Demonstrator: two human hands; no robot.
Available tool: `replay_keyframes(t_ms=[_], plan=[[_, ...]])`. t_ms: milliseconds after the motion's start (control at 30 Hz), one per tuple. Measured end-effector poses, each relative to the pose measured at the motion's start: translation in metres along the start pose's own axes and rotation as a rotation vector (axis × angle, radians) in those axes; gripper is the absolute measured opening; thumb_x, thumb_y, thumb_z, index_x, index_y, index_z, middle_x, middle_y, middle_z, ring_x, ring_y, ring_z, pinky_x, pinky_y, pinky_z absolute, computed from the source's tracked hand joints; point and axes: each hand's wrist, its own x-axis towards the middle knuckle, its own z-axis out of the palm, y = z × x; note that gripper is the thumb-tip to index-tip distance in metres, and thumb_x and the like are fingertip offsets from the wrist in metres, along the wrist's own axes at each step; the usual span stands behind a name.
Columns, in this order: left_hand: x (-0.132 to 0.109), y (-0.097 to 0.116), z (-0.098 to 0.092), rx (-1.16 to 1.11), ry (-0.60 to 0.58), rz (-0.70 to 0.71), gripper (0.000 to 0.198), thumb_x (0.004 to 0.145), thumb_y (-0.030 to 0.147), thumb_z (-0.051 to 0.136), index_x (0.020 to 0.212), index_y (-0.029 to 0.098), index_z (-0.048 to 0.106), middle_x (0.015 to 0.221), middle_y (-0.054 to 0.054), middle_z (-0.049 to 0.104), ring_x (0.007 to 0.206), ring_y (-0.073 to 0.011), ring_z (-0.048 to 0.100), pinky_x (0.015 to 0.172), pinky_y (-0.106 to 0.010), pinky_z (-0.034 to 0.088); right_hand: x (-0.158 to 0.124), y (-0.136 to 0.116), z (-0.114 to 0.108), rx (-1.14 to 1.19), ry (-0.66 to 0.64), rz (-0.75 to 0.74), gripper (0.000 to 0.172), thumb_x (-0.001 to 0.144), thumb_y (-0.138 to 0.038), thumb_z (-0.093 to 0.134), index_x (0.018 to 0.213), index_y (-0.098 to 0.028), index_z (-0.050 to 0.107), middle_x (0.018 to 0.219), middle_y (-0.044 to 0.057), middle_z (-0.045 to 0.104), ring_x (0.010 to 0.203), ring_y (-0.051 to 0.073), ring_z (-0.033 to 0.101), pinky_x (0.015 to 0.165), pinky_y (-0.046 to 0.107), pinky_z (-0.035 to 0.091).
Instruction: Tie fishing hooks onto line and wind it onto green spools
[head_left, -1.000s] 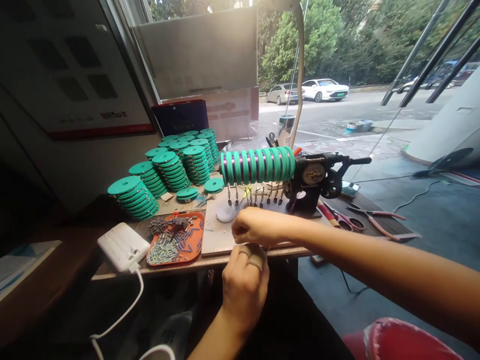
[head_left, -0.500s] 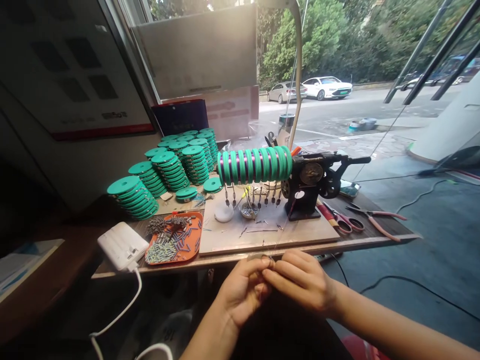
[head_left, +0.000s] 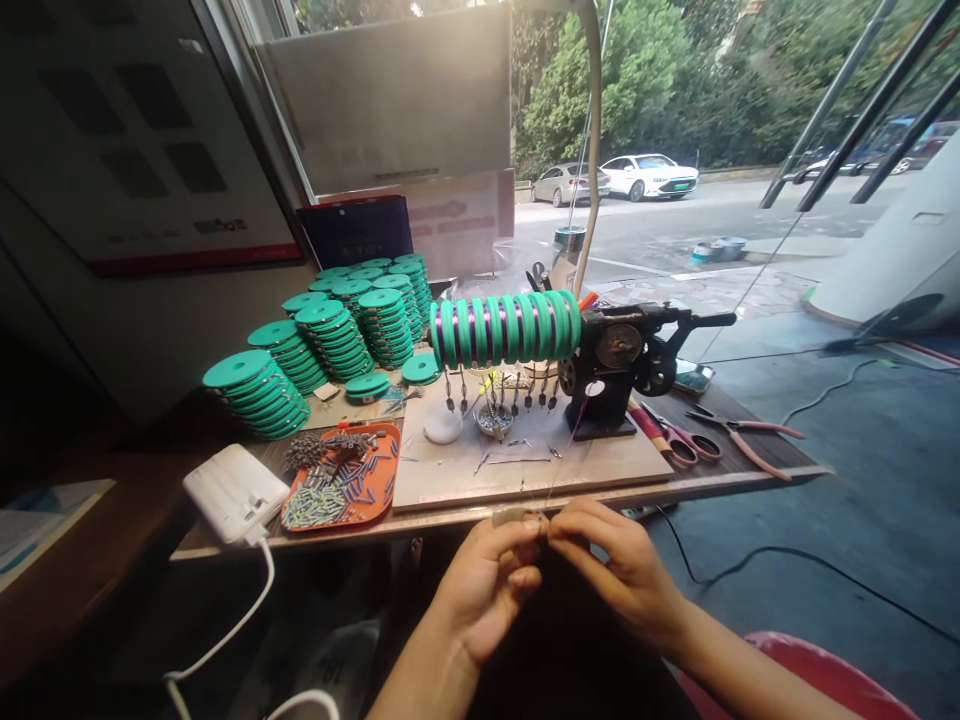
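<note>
Left hand: the person's left hand [head_left: 491, 585] is held above the lap, before the table [head_left: 720, 478]; thumb and forefinger pinch shut, the other fingers curling loosely.
Right hand: the right hand [head_left: 626, 560] meets it tip to tip, its thumb and fingers also closed in a narrow pinch.
Thin line: a thin line [head_left: 577, 420] slants down into the joined fingertips; both pinches seem closed on it. Anything smaller there is too tiny to tell. It is probably held near the body for close finger work.
Board: just beyond, a pale board [head_left: 450, 480] bears a bowl [head_left: 484, 432] of small bits and a white disc [head_left: 442, 427], seemingly set within reach.
Machine: behind, a black machine [head_left: 619, 345] carries a row of green spools [head_left: 495, 330]; dark fittings [head_left: 450, 403] dangle beneath, apparently kept hanging free.
Left side: an orange tray [head_left: 386, 500] of loose parts; stacked spools [head_left: 259, 400] behind.
Right side: scissors [head_left: 679, 440] and pliers [head_left: 731, 426], handles outward, perhaps for easy grabbing.
</note>
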Motion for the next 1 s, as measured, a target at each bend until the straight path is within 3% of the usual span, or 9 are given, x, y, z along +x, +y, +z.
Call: replay_keyframes(t_ms=[133, 300, 433, 533, 667, 833, 900, 933, 1000], plan=[[-0.001, 0.004, 0.004, 0.5, 0.01, 0.239, 0.008, 0.065, 0.012, 0.065, 0.059, 0.012, 0.059, 0.055, 0.003, 0.046, 0.05, -0.0057, 0.041, 0.046, -0.016, 0.031, 0.0, 0.0, -0.013, 0.001, -0.237, 0.029, 0.015, 0.085, -0.016, 0.045, 0.081, -0.019, 0.06, 0.075, 0.004, 0.058, 0.069, 0.014, 0.055, 0.061, 0.023, 0.045], [-0.007, -0.001, -0.001, 1.139, 0.123, 0.877, 0.009, 0.071, 0.013, 0.06, 0.067, 0.017, 0.066, 0.083, -0.007, 0.058, 0.081, -0.0191, 0.054, 0.073, -0.028, 0.041, 0.015, -0.031, -0.024, 0.141, -0.337, 0.241, 0.013, 0.082, -0.018, 0.05, 0.071, -0.019, 0.059, 0.07, 0.001, 0.059, 0.063, 0.012, 0.054, 0.059, 0.021, 0.043], [-0.004, -0.014, -0.016, 1.287, 0.208, 1.225, 0.026, 0.075, 0.01, 0.055, 0.095, 0.02, 0.068, 0.097, -0.013, 0.06, 0.094, -0.0242, 0.054, 0.084, -0.033, 0.04, 0.058, -0.043, -0.027, 0.304, -0.346, 0.37, 0.012, 0.077, -0.018, 0.054, 0.067, -0.017, 0.059, 0.061, -0.002, 0.057, 0.058, 0.011, 0.051, 0.058, 0.021, 0.04], [-0.001, -0.015, -0.025, 1.315, 0.286, 1.336, 0.028, 0.076, 0.01, 0.055, 0.098, 0.021, 0.068, 0.1, -0.014, 0.062, 0.098, -0.0259, 0.053, 0.087, -0.035, 0.039, 0.097, -0.032, -0.019, 0.389, -0.404, 0.506, 0.011, 0.073, -0.016, 0.054, 0.062, -0.015, 0.055, 0.05, -0.005, 0.047, 0.045, 0.007, 0.04, 0.046, 0.019, 0.034], [-0.001, -0.003, -0.025, 1.326, 0.303, 1.324, 0.023, 0.075, 0.012, 0.057, 0.091, 0.023, 0.07, 0.098, -0.014, 0.064, 0.093, -0.0261, 0.054, 0.086, -0.036, 0.038, 0.126, -0.018, 0.004, 0.366, -0.461, 0.519, 0.01, 0.068, -0.011, 0.055, 0.058, -0.013, 0.054, 0.049, -0.005, 0.048, 0.045, 0.006, 0.041, 0.045, 0.018, 0.034], [-0.003, 0.006, -0.015, 1.269, 0.179, 1.126, 0.011, 0.071, 0.017, 0.062, 0.07, 0.024, 0.071, 0.07, -0.01, 0.064, 0.073, -0.0225, 0.054, 0.072, -0.032, 0.042, 0.104, -0.033, 0.001, 0.248, -0.415, 0.429, 0.004, 0.068, -0.013, 0.056, 0.066, -0.015, 0.059, 0.062, -0.001, 0.057, 0.058, 0.011, 0.05, 0.054, 0.021, 0.037], [0.0, 0.007, -0.013, 1.177, 0.19, 0.98, 0.005, 0.068, 0.02, 0.066, 0.065, 0.022, 0.068, 0.069, -0.008, 0.064, 0.072, -0.0213, 0.056, 0.069, -0.03, 0.043, 0.081, -0.027, -0.026, 0.167, -0.283, 0.376, 0.008, 0.071, -0.02, 0.056, 0.077, -0.018, 0.06, 0.075, 0.001, 0.061, 0.065, 0.013, 0.051, 0.06, 0.024, 0.038], [0.001, 0.008, -0.013, 1.115, 0.216, 0.876, 0.002, 0.065, 0.022, 0.068, 0.064, 0.022, 0.068, 0.07, -0.007, 0.065, 0.071, -0.0207, 0.057, 0.068, -0.029, 0.045, 0.07, -0.016, -0.045, 0.1, -0.145, 0.352, 0.012, 0.073, -0.026, 0.055, 0.081, -0.019, 0.06, 0.079, 0.002, 0.061, 0.062, 0.013, 0.05, 0.06, 0.025, 0.038], [0.006, 0.01, -0.016, 0.966, 0.253, 0.643, 0.011, 0.06, 0.028, 0.073, 0.065, 0.019, 0.068, 0.066, -0.005, 0.066, 0.065, -0.0197, 0.059, 0.065, -0.028, 0.047, 0.05, 0.022, -0.092, -0.074, 0.272, 0.564, 0.017, 0.072, -0.038, 0.055, 0.073, -0.021, 0.057, 0.069, 0.001, 0.057, 0.06, 0.015, 0.05, 0.058, 0.026, 0.038]])
